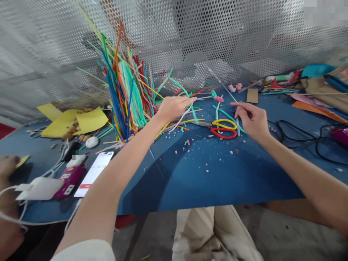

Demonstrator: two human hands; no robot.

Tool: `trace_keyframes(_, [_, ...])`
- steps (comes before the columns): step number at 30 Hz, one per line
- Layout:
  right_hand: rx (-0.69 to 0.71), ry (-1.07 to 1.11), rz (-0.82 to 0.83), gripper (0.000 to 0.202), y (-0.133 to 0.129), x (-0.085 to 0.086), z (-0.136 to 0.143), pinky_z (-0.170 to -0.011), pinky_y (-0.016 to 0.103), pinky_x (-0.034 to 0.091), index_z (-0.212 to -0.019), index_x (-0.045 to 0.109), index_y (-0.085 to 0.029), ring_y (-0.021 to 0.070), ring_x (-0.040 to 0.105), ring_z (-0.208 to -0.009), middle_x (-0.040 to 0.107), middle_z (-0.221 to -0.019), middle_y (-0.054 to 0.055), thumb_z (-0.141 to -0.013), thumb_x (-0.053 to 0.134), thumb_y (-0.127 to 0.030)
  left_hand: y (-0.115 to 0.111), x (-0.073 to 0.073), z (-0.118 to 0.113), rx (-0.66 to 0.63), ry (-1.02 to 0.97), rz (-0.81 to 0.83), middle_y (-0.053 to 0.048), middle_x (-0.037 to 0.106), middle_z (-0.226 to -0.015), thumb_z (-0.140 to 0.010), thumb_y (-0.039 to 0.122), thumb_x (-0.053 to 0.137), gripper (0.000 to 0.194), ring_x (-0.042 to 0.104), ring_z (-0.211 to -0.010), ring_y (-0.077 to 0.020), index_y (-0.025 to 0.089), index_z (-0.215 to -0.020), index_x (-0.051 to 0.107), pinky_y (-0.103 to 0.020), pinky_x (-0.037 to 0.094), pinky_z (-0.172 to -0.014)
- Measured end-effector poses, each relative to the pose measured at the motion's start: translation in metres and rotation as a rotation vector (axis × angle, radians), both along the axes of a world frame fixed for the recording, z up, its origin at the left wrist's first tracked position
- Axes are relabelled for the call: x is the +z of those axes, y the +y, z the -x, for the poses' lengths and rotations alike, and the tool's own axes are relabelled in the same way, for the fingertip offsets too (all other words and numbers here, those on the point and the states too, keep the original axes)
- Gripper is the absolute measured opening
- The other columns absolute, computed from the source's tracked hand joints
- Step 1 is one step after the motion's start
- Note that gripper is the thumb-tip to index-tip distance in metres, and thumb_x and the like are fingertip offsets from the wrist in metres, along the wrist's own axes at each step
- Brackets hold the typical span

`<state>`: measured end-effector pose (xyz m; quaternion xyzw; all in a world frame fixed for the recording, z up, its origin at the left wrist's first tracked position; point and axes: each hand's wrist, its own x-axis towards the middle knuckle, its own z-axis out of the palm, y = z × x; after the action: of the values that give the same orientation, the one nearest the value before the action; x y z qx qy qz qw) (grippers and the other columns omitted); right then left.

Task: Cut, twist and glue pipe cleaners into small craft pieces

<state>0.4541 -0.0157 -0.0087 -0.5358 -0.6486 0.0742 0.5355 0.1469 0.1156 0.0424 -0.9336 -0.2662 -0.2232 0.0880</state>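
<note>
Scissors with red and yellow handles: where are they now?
In the head view, the scissors lie on the blue table, right of centre, between the left hand and the right hand, handles toward the latter.

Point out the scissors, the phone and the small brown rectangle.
Scissors (210,124): head view, where blades meet handles.
Phone (91,174): head view, middle of lit screen.
Brown rectangle (252,96): head view, centre of face.

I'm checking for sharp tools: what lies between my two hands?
Between left hand and right hand: scissors, a teal stem and a pink tuft, seen in the head view.
</note>
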Motion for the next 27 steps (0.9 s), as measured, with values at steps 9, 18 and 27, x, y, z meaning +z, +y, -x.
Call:
trace_keyframes(9, [0.321, -0.267, -0.091, 0.030, 0.003, -0.004, 0.014, -0.083, 0.041, 0.056, -0.117, 0.076, -0.028, 0.0211, 0.068, -0.090, 0.074, -0.101, 0.007, -0.097, 0.053, -0.029, -0.058, -0.016, 0.027, 0.001, -0.857, 0.847, -0.007, 0.061, -0.142, -0.094, 0.031, 0.055, 0.042, 0.069, -0.112, -0.0220, 0.029, -0.135, 0.063, -0.043, 0.056, -0.099])
trace_keyframes(18, [0.428, -0.447, -0.092, 0.027, 0.003, 0.017, 0.034, -0.084, 0.041, 0.054, -0.112, 0.077, -0.030, 0.0218, 0.069, -0.089, 0.077, -0.097, 0.004, -0.097, 0.055, -0.032, -0.080, -0.028, 0.041, 0.078, -1.081, 0.953, -0.009, 0.072, -0.120, -0.088, 0.036, 0.071, 0.036, 0.074, -0.099, -0.0207, 0.024, -0.121, 0.062, -0.037, 0.062, -0.089])
trace_keyframes(27, [0.525, -0.515, -0.164, 0.029, 0.009, 0.003, 0.040, -0.089, 0.042, 0.054, -0.111, 0.074, -0.024, 0.0218, 0.069, -0.095, 0.077, -0.105, 0.006, -0.099, 0.048, -0.024, -0.097, -0.047, 0.035, 0.075, -1.134, 1.182, -0.009, 0.070, -0.126, -0.084, 0.039, 0.077, 0.039, 0.076, -0.091, -0.0208, 0.023, -0.116, 0.063, -0.035, 0.065, -0.079])
